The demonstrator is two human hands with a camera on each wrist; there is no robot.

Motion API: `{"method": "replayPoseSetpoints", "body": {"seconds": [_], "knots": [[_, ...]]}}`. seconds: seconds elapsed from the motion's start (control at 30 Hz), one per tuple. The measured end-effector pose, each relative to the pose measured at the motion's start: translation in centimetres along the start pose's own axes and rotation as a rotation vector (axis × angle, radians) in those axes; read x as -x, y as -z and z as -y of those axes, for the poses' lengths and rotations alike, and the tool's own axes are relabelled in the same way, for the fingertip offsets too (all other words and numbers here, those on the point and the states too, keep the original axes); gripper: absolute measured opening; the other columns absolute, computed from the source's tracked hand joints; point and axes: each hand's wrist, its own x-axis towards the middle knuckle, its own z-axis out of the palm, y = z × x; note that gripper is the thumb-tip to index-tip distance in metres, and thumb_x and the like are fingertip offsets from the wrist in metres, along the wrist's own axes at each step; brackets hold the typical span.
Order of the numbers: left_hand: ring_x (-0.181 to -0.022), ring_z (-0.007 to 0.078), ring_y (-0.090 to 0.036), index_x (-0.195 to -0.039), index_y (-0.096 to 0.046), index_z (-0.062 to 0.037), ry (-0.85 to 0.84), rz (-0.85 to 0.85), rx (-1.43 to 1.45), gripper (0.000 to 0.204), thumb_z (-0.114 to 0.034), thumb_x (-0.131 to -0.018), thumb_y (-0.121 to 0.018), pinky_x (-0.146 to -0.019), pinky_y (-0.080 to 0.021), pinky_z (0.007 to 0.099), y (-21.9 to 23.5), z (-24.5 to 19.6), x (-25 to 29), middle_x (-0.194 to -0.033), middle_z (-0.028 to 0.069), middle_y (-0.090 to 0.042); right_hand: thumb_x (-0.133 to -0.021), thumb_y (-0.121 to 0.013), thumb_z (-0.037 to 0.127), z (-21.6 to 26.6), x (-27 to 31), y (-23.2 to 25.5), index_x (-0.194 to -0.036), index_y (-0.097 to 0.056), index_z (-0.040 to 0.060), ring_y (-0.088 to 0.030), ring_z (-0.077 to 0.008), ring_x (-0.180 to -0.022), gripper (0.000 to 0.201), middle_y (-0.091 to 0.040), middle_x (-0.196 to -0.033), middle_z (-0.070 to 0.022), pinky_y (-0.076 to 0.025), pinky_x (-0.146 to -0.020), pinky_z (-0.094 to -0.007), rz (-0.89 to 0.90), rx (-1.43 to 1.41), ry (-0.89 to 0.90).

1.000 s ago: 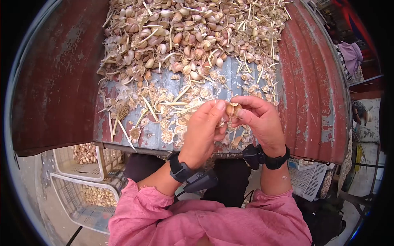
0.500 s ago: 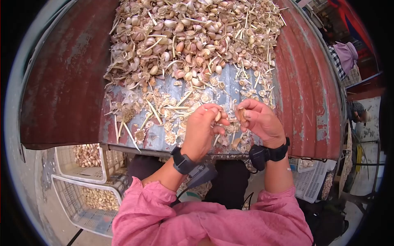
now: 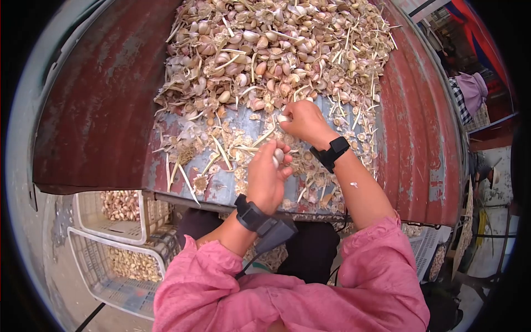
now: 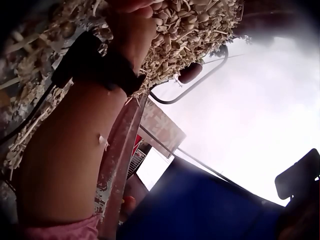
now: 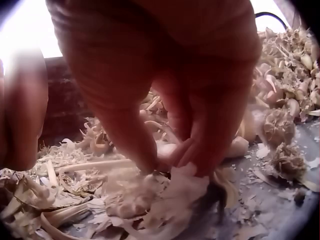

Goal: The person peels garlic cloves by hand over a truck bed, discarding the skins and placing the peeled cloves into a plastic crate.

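Pale garlic cloves (image 3: 278,155) lie in my left hand (image 3: 266,180), its fingers curled round them, over the near part of the metal surface. My right hand (image 3: 307,121) reaches farther forward, thumb and fingers pinching a whitish clove (image 3: 282,118) at the near edge of the garlic heap (image 3: 265,50). In the right wrist view the fingertips of my right hand (image 5: 165,90) meet low over the scraps around a pale clove (image 5: 167,149), partly hidden by the fingers. Part of my left hand (image 5: 22,110) shows at that view's left edge.
Dry stems and skins (image 3: 221,152) are scattered on the metal surface (image 3: 221,188). Raised red metal sides (image 3: 99,105) flank it. Two crates (image 3: 83,260) of cloves stand at the lower left, and another crate (image 3: 423,249) at the lower right.
The hands were together at a brownish clove, then parted. My right hand has moved forward and left to the heap's near edge; my left hand stays near the front with pale cloves.
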Motion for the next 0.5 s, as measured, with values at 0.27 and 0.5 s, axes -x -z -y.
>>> {"method": "replayPoseSetpoints", "body": {"seconds": [0.27, 0.5], "knots": [[-0.064, 0.0084, -0.05, -0.093, -0.053, -0.0047, 0.104, 0.065, -0.027, 0.017, -0.02, -0.087, -0.048, -0.051, -0.039, 0.0199, -0.7, 0.7, 0.9, -0.08, 0.0026, -0.055, -0.08, -0.054, 0.013, -2.0, 8.3, 4.4, -0.109, -0.047, -0.0027, -0.057, -0.0092, -0.063, 0.033, -0.058, -0.092, -0.0129, -0.047, -0.052, -0.0192, 0.165, -1.544, -0.453], [-0.068, 0.0103, -0.055, -0.096, -0.053, -0.0036, 0.176, 0.127, -0.05, 0.018, -0.018, -0.086, -0.048, -0.055, -0.044, 0.021, -1.0, 1.2, 1.2, -0.085, 0.0048, -0.058, -0.08, -0.055, 0.012, 0.9, 11.9, 6.9, -0.105, -0.05, 0.0008, -0.052, -0.0056, -0.067, 0.027, -0.057, -0.101, -0.0125, -0.043, -0.054, -0.0184, 0.085, -1.571, -0.206]]}}
